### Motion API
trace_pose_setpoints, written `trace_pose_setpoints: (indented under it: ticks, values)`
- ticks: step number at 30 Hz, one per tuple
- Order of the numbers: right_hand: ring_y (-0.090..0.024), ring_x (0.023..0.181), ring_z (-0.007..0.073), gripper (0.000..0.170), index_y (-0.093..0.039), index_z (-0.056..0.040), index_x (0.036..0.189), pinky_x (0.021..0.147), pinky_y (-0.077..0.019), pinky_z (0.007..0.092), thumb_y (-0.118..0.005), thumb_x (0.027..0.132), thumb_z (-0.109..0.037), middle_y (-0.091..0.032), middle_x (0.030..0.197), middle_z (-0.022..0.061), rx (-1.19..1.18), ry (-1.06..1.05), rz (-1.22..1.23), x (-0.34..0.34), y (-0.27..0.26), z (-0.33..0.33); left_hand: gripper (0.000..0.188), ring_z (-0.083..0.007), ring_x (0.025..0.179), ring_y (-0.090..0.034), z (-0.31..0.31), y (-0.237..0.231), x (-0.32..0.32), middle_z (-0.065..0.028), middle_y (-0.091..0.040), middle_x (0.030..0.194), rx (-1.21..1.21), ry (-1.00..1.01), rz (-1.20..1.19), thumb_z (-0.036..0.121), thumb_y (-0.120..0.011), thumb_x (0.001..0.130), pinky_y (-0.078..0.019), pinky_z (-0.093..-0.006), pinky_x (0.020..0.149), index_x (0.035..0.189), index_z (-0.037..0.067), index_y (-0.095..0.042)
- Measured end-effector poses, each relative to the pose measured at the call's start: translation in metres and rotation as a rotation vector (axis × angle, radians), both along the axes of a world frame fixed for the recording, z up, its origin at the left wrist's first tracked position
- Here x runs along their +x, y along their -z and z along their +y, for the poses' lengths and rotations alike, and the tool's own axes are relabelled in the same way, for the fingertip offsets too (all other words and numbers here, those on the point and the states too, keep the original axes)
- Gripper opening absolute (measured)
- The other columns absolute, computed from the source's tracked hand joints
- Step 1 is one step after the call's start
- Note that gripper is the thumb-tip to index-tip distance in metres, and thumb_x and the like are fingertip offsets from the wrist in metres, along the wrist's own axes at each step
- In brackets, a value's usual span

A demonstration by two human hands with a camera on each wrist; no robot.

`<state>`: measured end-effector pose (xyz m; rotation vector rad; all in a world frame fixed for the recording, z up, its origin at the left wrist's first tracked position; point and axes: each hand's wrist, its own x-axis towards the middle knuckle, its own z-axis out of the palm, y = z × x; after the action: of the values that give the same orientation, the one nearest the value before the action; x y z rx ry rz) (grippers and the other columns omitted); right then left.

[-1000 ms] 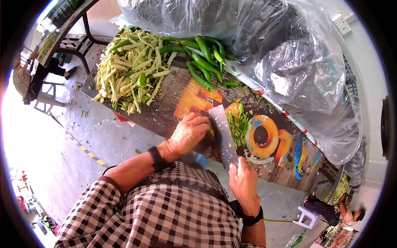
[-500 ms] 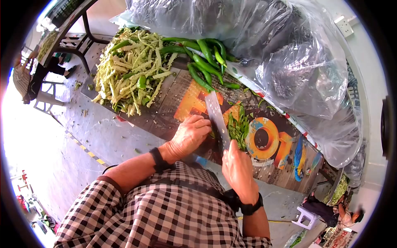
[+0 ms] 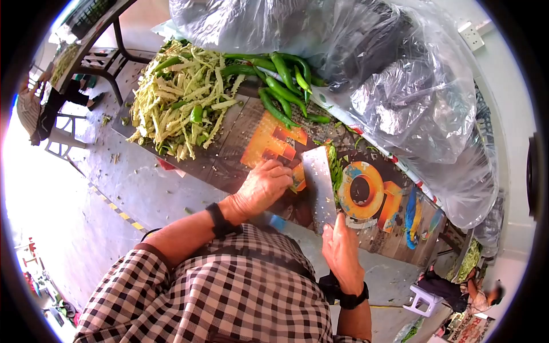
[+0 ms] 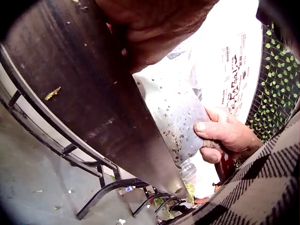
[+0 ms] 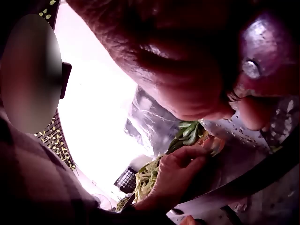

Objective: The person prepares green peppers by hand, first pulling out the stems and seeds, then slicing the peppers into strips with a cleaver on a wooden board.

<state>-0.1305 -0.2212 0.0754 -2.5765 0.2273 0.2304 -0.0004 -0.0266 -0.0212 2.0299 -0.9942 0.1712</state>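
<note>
My left hand (image 3: 264,186) rests low over the tabletop with its fingers curled on a green chili pepper, mostly hidden beneath them. The right hand (image 3: 342,248) grips a cleaver by its handle, which has a metal rivet (image 5: 251,69) near the palm. Pale specks and seeds dot the broad blade (image 3: 319,186), whose face tilts up just right of the left fingertips. Thin green chili strips (image 3: 335,174) lie in a heap behind the blade, partly covered by it. Whole green chilies (image 3: 286,91) are piled farther back.
Left of the chilies sits a large heap of pale, stringy chili cores (image 3: 183,103). Clear plastic bags (image 3: 394,97) cover the back and right of the printed tabletop (image 3: 226,166). Two other people (image 3: 472,294) are at the far sides, near a white stool (image 3: 424,300).
The cleaver first swung left and upright beside the left fingers, then moved back right, its face now turned up over the strips. The left hand stays nearly still.
</note>
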Motion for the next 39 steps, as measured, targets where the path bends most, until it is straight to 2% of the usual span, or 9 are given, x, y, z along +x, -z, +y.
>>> trace_pose_setpoints:
  ticks: [3, 6, 12, 18, 24, 30, 34, 39]
  values:
    - [-0.058, 0.062, 0.0440, 0.024, -0.050, 0.0098, 0.105, 0.053, -0.0432, 0.0462, -0.057, 0.092, -0.009, -0.057, 0.068, 0.0276, 0.029, 0.041, -0.030, -0.006, 0.008, -0.004, 0.024, -0.0301, 0.095, -0.060, -0.001, 0.001, 0.000, -0.0075, -0.063, 0.103, -0.012, 0.053, -0.010, 0.000, -0.072, 0.070, -0.0504, -0.0388, 0.084, 0.092, 0.006, -0.065]
    - [-0.058, 0.065, 0.0459, 0.023, -0.051, 0.0079, 0.104, 0.056, -0.0443, 0.0480, -0.057, 0.092, -0.011, -0.058, 0.071, 0.0280, -0.003, -0.021, -0.084, -0.008, 0.002, 0.001, 0.025, -0.0298, 0.095, -0.059, 0.000, -0.004, -0.004, -0.0076, -0.062, 0.104, -0.053, 0.006, 0.016, -0.001, -0.072, 0.069, -0.0506, -0.0390, 0.084, 0.093, 0.006, -0.066]
    - [-0.059, 0.069, 0.0468, 0.019, -0.053, 0.0052, 0.101, 0.058, -0.0455, 0.0487, -0.057, 0.091, -0.010, -0.060, 0.075, 0.0269, 0.057, 0.007, 0.007, -0.007, -0.004, 0.010, 0.024, -0.0304, 0.099, -0.058, 0.001, -0.003, -0.006, -0.0088, -0.062, 0.106, -0.031, -0.041, 0.018, -0.002, -0.073, 0.069, -0.0513, -0.0388, 0.084, 0.091, 0.005, -0.066]
    - [-0.060, 0.066, 0.0449, 0.019, -0.052, 0.0039, 0.103, 0.056, -0.0458, 0.0486, -0.057, 0.091, -0.010, -0.060, 0.072, 0.0248, 0.036, -0.008, 0.038, -0.006, 0.001, 0.013, 0.023, -0.0305, 0.099, -0.058, 0.001, -0.001, -0.006, -0.0092, -0.062, 0.106, -0.029, -0.044, 0.026, -0.002, -0.073, 0.069, -0.0515, -0.0389, 0.084, 0.090, 0.005, -0.067]
    - [-0.060, 0.062, 0.0428, 0.022, -0.049, 0.0055, 0.106, 0.053, -0.0449, 0.0482, -0.056, 0.091, -0.009, -0.057, 0.064, 0.0232, -0.101, -0.117, 0.013, 0.000, -0.002, 0.021, 0.024, -0.0309, 0.100, -0.058, 0.000, -0.001, -0.006, -0.0095, -0.061, 0.105, -0.009, -0.039, 0.005, -0.001, -0.073, 0.068, -0.0513, -0.0394, 0.086, 0.090, 0.005, -0.067]
    - [-0.060, 0.061, 0.0421, 0.019, -0.047, 0.0068, 0.100, 0.051, -0.0429, 0.0493, -0.056, 0.091, -0.008, -0.056, 0.062, 0.0236, -0.056, -0.189, -0.072, 0.034, -0.004, 0.025, 0.023, -0.0312, 0.100, -0.058, -0.002, -0.001, -0.005, -0.0099, -0.061, 0.105, 0.012, -0.048, -0.015, 0.000, -0.073, 0.068, -0.0509, -0.0396, 0.086, 0.089, 0.005, -0.066]
    - [-0.060, 0.062, 0.0429, 0.019, -0.046, 0.0067, 0.100, 0.051, -0.0433, 0.0486, -0.056, 0.091, -0.007, -0.056, 0.061, 0.0248, -0.088, -0.177, 0.001, 0.044, -0.005, 0.030, 0.023, -0.0311, 0.100, -0.058, 0.000, -0.003, -0.004, -0.0099, -0.062, 0.105, 0.023, -0.043, 0.000, 0.000, -0.073, 0.068, -0.0509, -0.0396, 0.086, 0.089, 0.005, -0.067]
    - [-0.060, 0.062, 0.0448, 0.022, -0.046, 0.0060, 0.099, 0.054, -0.0455, 0.0501, -0.059, 0.089, -0.009, -0.057, 0.063, 0.0264, -0.063, -0.104, 0.056, 0.012, 0.004, 0.013, 0.022, -0.0310, 0.099, -0.058, 0.000, -0.003, -0.004, -0.0096, -0.062, 0.105, 0.021, -0.036, 0.008, 0.001, -0.073, 0.069, -0.0509, -0.0397, 0.086, 0.089, 0.006, -0.067]
